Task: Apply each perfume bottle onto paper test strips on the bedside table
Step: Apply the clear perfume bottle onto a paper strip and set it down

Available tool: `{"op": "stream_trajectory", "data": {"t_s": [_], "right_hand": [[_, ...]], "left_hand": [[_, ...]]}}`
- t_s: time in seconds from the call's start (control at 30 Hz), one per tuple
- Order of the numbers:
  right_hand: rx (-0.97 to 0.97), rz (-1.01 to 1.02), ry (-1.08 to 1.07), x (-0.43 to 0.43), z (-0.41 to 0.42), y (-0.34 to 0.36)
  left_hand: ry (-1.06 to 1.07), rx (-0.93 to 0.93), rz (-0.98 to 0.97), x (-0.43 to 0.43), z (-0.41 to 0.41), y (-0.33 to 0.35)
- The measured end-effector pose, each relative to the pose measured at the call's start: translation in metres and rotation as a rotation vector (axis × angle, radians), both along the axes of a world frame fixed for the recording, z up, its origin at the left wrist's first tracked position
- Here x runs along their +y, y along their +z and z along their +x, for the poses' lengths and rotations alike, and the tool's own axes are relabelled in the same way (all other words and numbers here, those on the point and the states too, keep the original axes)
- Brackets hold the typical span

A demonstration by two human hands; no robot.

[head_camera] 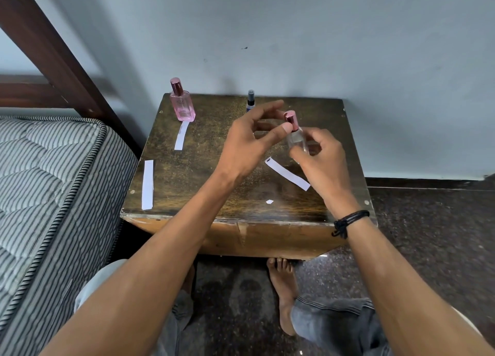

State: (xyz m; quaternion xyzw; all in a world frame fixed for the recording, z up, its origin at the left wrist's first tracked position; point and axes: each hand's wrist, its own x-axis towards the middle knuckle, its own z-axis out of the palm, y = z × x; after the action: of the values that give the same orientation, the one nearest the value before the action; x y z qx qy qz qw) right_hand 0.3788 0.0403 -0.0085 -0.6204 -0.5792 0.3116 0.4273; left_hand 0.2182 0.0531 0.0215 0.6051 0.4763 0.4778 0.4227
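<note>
My right hand (320, 155) grips a clear perfume bottle (296, 139) above the bedside table (203, 184). Its pink metallic cap (291, 119) is on the bottle, and my left hand (249, 141) has its thumb against the cap with the fingers loosely spread above it. A white paper strip (288, 173) lies slantwise on the table just under the bottle. A pink perfume bottle (181, 102) stands at the table's back left with a strip (181, 135) in front of it. A small dark bottle (250, 100) stands at the back middle. Another strip (147, 185) lies along the left edge.
A tiny paper scrap (269, 201) lies near the table's front. A striped mattress (48, 195) adjoins the table on the left, with a dark wooden bed frame (53, 53) behind it. The wall (294, 34) is right behind the table. My bare foot (282, 283) rests on the dark floor.
</note>
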Motion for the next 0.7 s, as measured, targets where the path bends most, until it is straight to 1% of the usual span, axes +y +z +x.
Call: {"op": "stream_trajectory", "data": {"t_s": [0.1,0.37,0.57,0.63,0.7], "right_hand": [[-0.077,0.015,0.034,-0.001,-0.002,0.002],[-0.144,-0.012,0.079,0.0,-0.003,0.002],[-0.176,-0.015,0.057,-0.001,-0.001,0.004],[-0.157,-0.011,0.055,-0.001,0.0,0.005],[-0.14,-0.008,0.054,-0.002,0.001,0.007]], "left_hand": [[0.026,-0.02,0.0,0.0,-0.002,-0.002],[0.103,-0.064,0.026,0.005,-0.007,-0.004],[0.241,-0.137,0.047,0.007,-0.013,-0.002],[0.281,-0.117,0.04,0.009,-0.016,-0.002],[0.302,-0.047,0.024,0.012,-0.02,-0.004]]}}
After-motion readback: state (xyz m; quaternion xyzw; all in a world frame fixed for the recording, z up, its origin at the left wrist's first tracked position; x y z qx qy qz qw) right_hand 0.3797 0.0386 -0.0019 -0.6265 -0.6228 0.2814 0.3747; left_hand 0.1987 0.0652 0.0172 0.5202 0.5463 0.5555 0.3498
